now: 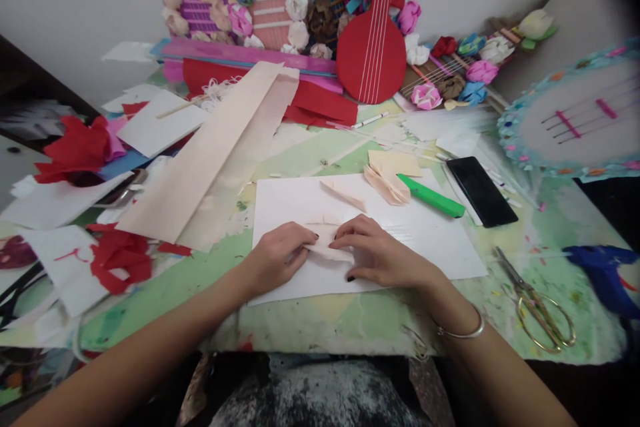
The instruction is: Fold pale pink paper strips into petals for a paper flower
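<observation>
A small piece of pale peach crepe paper (pixel 331 252) lies over a white board (pixel 285 197) in front of me. My left hand (pixel 281 255) pinches its left end between thumb and fingers. Over the right end, my right hand (pixel 380 250) rests with curved fingertips touching the paper, its thumb apart and low near the board. Just beyond my hands is a narrow peach strip (pixel 345 195). A stack of peach paper petals (pixel 387 181) sits farther back, beside a green utility knife (pixel 431 196).
Gold-handled scissors (pixel 543 317), a blue glue gun (pixel 603 273) and a black phone (pixel 481 191) lie to the right. A long peach crepe sheet (pixel 215 153) and red scraps (pixel 120 257) cover the left. Paper-flower instruments, including a red one (pixel 370 53), line the back wall.
</observation>
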`<state>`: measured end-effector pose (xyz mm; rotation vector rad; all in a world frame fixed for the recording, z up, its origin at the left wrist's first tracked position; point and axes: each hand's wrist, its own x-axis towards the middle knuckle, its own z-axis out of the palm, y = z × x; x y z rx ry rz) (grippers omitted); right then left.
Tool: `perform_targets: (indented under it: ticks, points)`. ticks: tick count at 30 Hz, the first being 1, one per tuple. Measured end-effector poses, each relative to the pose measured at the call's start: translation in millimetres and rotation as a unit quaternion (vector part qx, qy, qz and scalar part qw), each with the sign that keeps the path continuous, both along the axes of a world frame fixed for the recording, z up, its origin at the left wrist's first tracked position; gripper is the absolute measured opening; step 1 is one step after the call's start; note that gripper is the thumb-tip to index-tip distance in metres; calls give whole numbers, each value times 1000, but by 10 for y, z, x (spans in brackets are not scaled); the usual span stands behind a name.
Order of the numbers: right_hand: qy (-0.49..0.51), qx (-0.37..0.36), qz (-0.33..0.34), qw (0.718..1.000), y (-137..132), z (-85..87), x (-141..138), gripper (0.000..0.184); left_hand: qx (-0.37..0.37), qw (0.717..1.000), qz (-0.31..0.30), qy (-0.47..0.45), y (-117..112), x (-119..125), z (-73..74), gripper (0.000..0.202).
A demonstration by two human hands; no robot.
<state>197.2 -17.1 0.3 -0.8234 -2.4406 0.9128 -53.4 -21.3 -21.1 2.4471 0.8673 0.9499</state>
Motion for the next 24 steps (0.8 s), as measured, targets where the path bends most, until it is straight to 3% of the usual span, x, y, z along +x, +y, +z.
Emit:
perform_targets:
  ticks: [3, 10, 18, 24]
  points:
    - [44, 21, -26, 998, -17, -68, -73, 27, -13, 1000, 0, 1, 2, -12, 7, 22]
    - [101, 111, -45, 988, -8, -187, -118, 32, 42, 995, -91, 1, 19, -32, 25, 17]
    - [81, 4, -2, 997, -4, -85, -67, 34, 38, 991, -116, 45, 28, -54, 35, 16]
    - [64, -4, 15, 998, 13, -45, -57, 18, -69, 988, -139, 5, 106, -90, 13, 13]
